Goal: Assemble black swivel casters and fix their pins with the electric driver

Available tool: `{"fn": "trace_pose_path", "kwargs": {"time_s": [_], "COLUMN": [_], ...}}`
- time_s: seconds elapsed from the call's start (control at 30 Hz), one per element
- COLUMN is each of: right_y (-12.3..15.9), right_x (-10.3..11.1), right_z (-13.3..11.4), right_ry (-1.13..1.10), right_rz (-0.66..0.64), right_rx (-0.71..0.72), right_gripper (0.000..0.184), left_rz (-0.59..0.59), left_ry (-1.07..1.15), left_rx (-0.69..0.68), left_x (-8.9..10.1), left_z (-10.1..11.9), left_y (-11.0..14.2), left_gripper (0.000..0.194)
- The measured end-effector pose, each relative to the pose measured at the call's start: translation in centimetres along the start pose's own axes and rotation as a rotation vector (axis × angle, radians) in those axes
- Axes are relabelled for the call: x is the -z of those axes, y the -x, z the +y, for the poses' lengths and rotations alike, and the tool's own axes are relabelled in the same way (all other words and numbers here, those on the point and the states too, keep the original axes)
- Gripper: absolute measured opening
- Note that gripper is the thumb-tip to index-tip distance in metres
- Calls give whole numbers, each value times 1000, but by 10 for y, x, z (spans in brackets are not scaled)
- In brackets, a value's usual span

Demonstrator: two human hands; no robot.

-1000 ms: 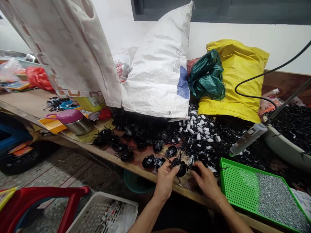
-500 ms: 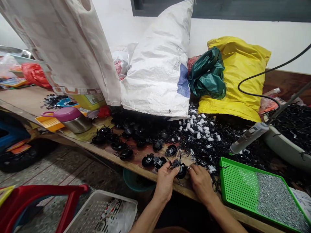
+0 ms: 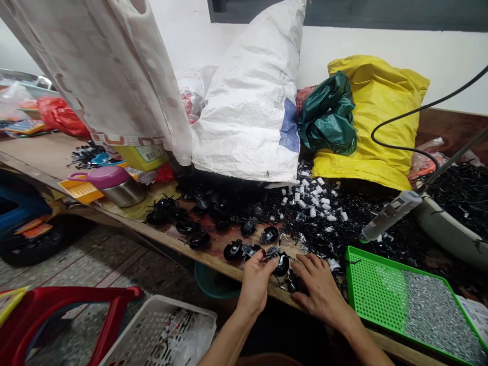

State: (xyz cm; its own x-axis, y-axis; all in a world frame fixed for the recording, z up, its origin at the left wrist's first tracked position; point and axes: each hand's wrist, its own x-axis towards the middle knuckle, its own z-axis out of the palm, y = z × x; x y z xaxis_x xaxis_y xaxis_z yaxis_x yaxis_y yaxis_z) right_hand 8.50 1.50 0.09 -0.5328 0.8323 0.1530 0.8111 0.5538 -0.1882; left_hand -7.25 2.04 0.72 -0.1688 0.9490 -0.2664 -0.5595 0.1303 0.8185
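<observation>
My left hand (image 3: 256, 282) grips a small black caster wheel with a metal bracket (image 3: 281, 265) at its fingertips, low over the wooden bench top (image 3: 213, 249). My right hand (image 3: 319, 287) lies flat on the bench just to the right, fingers spread, holding nothing. Beside its fingers sits a dark part (image 3: 292, 284), partly shadowed. To the left stand several finished black casters (image 3: 233, 250) in a loose row. Behind my hands spreads a heap of black plastic scraps with small white pieces (image 3: 314, 208).
A green perforated tray of small metal parts (image 3: 400, 300) sits to the right, with a grey basin of black scraps (image 3: 452, 231) behind it. White (image 3: 247, 101) and yellow (image 3: 368, 122) sacks line the wall. A steel pot (image 3: 122, 192) stands left. A white crate (image 3: 163, 330) lies below the bench.
My right hand has come off the caster and now lies flat and spread on the bench. My left hand keeps the caster, which has shifted slightly lower.
</observation>
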Motion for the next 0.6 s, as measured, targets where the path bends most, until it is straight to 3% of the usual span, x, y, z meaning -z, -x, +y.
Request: {"fn": "trace_pose_path", "kwargs": {"time_s": [0.1,0.2,0.37,0.43,0.53,0.6], "right_y": [-3,-5,-2,0,4,8], "right_x": [7,1,-15,-17,-10,-1], "right_z": [4,5,10,16,23,23], "right_ry": [-96,-79,-66,-131,-362,-567], "right_rz": [-116,-104,37,164,389,406], "right_rx": [103,88,43,-5,-183,-232], "right_gripper": [39,33,30,26,30,37], "left_rz": [-25,-75,-143,-127,-90,-131], "left_ry": [-12,-38,-62,-55,-42,-47], "left_rx": [-4,18,60,70,91,110], "left_x": [-1,-2,-5,-5,-6,-7], "left_z": [1,0,-3,-4,-6,-7], "left_y": [2,4,5,4,5,6], "left_gripper": [27,24,24,25,30,28]}}
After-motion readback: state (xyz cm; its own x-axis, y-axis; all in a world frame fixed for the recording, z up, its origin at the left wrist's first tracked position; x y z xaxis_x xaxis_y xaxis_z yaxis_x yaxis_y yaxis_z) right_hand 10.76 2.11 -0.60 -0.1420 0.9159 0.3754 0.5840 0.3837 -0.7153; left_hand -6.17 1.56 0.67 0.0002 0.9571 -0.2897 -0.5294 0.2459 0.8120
